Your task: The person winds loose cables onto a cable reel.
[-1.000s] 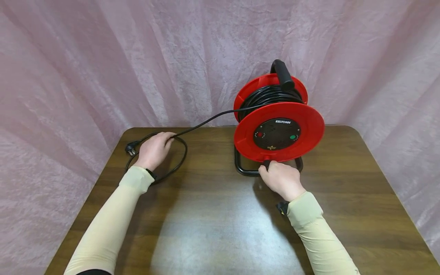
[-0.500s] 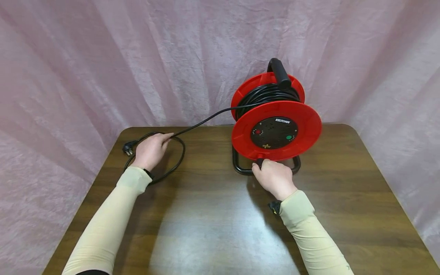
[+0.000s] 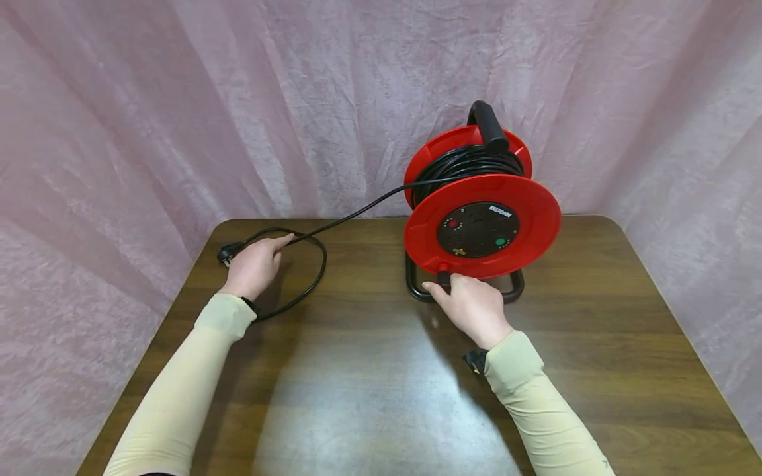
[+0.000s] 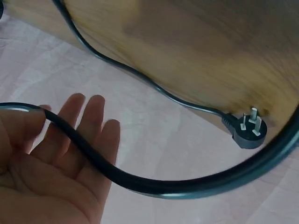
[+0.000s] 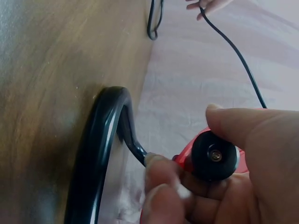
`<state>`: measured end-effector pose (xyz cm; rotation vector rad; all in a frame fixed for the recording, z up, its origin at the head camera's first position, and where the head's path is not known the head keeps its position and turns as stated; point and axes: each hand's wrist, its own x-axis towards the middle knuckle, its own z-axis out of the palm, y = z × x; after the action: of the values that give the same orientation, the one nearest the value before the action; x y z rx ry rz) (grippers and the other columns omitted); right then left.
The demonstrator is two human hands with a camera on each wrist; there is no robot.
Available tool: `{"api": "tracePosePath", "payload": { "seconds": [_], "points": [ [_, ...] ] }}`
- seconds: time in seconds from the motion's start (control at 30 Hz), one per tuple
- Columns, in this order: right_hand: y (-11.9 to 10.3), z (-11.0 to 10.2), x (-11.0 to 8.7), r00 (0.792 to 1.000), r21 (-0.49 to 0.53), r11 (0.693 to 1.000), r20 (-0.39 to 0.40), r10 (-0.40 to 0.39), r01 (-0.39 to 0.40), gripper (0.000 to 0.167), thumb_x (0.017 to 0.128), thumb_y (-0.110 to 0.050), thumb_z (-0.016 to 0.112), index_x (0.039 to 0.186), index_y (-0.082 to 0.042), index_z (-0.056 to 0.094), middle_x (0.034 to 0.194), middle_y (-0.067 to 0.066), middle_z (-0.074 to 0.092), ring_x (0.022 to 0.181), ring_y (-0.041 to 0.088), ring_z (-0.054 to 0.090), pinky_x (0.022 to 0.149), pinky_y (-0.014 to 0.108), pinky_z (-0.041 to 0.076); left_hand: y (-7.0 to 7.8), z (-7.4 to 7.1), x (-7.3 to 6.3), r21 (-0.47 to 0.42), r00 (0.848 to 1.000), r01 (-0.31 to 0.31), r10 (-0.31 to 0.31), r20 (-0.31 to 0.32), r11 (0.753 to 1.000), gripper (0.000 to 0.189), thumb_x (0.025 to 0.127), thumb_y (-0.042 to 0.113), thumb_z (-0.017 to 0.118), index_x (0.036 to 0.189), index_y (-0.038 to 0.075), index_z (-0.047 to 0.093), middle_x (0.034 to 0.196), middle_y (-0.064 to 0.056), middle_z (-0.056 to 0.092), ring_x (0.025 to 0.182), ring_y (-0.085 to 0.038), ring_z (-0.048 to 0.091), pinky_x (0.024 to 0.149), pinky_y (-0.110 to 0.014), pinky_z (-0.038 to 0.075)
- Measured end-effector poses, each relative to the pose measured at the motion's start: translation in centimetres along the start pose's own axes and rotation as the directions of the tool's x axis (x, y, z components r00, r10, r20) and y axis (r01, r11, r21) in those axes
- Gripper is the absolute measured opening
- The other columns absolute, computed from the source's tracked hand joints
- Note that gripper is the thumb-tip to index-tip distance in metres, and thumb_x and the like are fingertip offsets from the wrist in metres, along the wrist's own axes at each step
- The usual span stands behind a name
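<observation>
A red cable reel wound with black cable stands on its black tubular frame at the table's back right. My right hand holds the black crank knob low on the reel's front disc, fingers curled beneath it and thumb at its side. From the reel, the black cable runs left to my left hand. There it passes between thumb and index finger, the other fingers loosely extended, as the left wrist view shows. The slack end forms a loop, with a three-pin plug near the table's back left.
The wooden table has its rear edge close to a pink curtain. A black carrying handle rises over the reel. The frame's base bar sits close beside my right hand.
The reel's front disc has turned a little clockwise, its logo tilting. My right hand has gone left with the crank knob. My left hand has shifted slightly down and left along the cable.
</observation>
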<state>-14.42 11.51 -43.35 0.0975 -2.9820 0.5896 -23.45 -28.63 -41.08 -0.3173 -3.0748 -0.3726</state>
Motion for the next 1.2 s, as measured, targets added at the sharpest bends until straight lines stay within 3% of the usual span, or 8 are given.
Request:
{"api": "tracePosePath", "payload": {
  "seconds": [0.23, 0.33, 0.57, 0.73, 0.87, 0.97, 1.07, 1.2],
  "points": [
    [-0.5, 0.3, 0.3, 1.0, 0.039, 0.999, -0.021, -0.015, 0.016, 0.059, 0.095, -0.066, 0.058, 0.065, -0.016, 0.051, 0.054, 0.0, 0.049, 0.05, 0.023, 0.052, 0.043, 0.04, 0.039, -0.7, 0.1, -0.5, -0.032, 0.998, 0.065, -0.064, 0.023, 0.997, 0.047, 0.11, 0.015, 0.046, 0.155, 0.024, 0.047, 0.112, -0.02, 0.071, 0.046, -0.02, 0.034, 0.043, -0.035, 0.029],
    [-0.8, 0.2, 0.5, 1.0, 0.044, 0.999, -0.025, -0.016, 0.017, 0.06, 0.095, -0.068, 0.056, 0.064, -0.016, 0.052, 0.054, 0.0, 0.049, 0.05, 0.022, 0.052, 0.043, 0.04, 0.039, -1.0, 0.0, -0.8, -0.082, 0.997, 0.074, -0.073, 0.017, 0.994, 0.043, 0.112, 0.031, 0.044, 0.153, 0.023, 0.05, 0.123, -0.017, 0.07, 0.048, -0.023, 0.044, 0.044, -0.037, 0.033],
    [-1.6, -0.2, 1.1, 1.0, 0.041, 0.999, -0.008, -0.012, 0.012, 0.061, 0.094, -0.068, 0.056, 0.063, -0.017, 0.054, 0.054, 0.0, 0.05, 0.052, 0.025, 0.054, 0.043, 0.041, 0.04, -1.5, -0.9, -0.9, -0.213, 0.99, 0.129, -0.114, 0.079, 0.969, 0.051, 0.11, 0.048, 0.042, 0.151, 0.021, 0.054, 0.1, -0.009, 0.076, 0.086, -0.027, 0.07, 0.072, -0.048, 0.05],
    [-2.4, -0.2, 1.3, 0.999, 0.088, 0.996, 0.036, -0.021, 0.018, 0.059, 0.098, -0.066, 0.053, 0.068, -0.015, 0.054, 0.058, 0.001, 0.052, 0.054, 0.024, 0.054, 0.045, 0.041, 0.04, -1.8, -1.2, -1.1, -0.238, 0.989, 0.128, -0.106, 0.105, 0.963, 0.053, 0.111, 0.047, 0.04, 0.152, 0.017, 0.052, 0.136, -0.017, 0.064, 0.118, -0.041, 0.062, 0.094, -0.062, 0.048],
    [-2.6, -0.2, 1.2, 0.998, 0.144, 0.989, 0.063, -0.023, 0.013, 0.057, 0.101, -0.062, 0.048, 0.072, -0.014, 0.054, 0.061, 0.002, 0.053, 0.057, 0.024, 0.055, 0.049, 0.04, 0.04, -1.6, -1.0, -0.9, -0.25, 0.989, 0.12, -0.093, 0.117, 0.961, 0.051, 0.111, 0.045, 0.036, 0.156, 0.023, 0.046, 0.141, -0.016, 0.059, 0.077, -0.036, 0.063, 0.073, -0.054, 0.05],
    [-2.9, -0.2, 1.2, 0.997, 0.184, 0.983, 0.065, -0.03, 0.017, 0.052, 0.105, -0.055, 0.043, 0.075, -0.014, 0.053, 0.064, 0.003, 0.053, 0.062, 0.026, 0.056, 0.054, 0.04, 0.041, -1.4, -0.8, -0.8, -0.25, 0.989, 0.11, -0.082, 0.122, 0.962, 0.049, 0.112, 0.041, 0.034, 0.158, 0.027, 0.042, 0.12, -0.016, 0.066, 0.048, -0.022, 0.036, 0.054, -0.042, 0.038],
    [-3.0, -0.3, 1.3, 0.998, 0.215, 0.976, 0.052, -0.036, 0.024, 0.048, 0.106, -0.049, 0.041, 0.076, -0.014, 0.053, 0.066, 0.003, 0.053, 0.065, 0.028, 0.057, 0.057, 0.04, 0.041, -1.3, -0.8, -0.7, -0.251, 0.991, 0.091, -0.063, 0.115, 0.964, 0.048, 0.112, 0.039, 0.035, 0.159, 0.027, 0.041, 0.102, -0.017, 0.065, 0.045, -0.015, 0.031, 0.05, -0.037, 0.036],
    [-3.1, -0.4, 1.2, 0.999, 0.25, 0.968, 0.035, -0.041, 0.031, 0.047, 0.106, -0.051, 0.045, 0.078, -0.014, 0.053, 0.066, 0.003, 0.052, 0.064, 0.026, 0.055, 0.057, 0.04, 0.04, -1.3, -0.7, -0.9, -0.264, 0.994, 0.078, -0.054, 0.098, 0.961, 0.048, 0.112, 0.042, 0.038, 0.157, 0.025, 0.044, 0.103, -0.016, 0.072, 0.05, -0.019, 0.04, 0.052, -0.039, 0.037]
  ]
}}
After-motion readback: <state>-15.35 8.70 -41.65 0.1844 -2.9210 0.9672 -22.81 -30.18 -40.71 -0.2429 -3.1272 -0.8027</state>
